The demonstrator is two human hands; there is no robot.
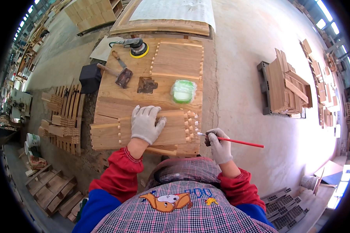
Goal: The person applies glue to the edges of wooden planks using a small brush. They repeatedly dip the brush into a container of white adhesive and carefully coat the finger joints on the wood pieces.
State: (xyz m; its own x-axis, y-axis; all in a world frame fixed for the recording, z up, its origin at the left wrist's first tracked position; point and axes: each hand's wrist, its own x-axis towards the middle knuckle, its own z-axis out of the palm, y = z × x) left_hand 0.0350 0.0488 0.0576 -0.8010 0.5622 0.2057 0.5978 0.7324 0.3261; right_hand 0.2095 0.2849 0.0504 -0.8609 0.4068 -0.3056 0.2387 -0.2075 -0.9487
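My left hand, in a white glove, lies flat with fingers spread on a wooden board with finger joints on the workbench. My right hand, also gloved, holds a red-handled brush. Its white tip points left at the notched end of the board. A green plastic tub sits on the bench just beyond the board.
At the back of the bench lie an orbital sander with a yellow pad, a hammer, a scraper and another jointed panel. Stacked boards stand on the right floor, and more jointed pieces on the left.
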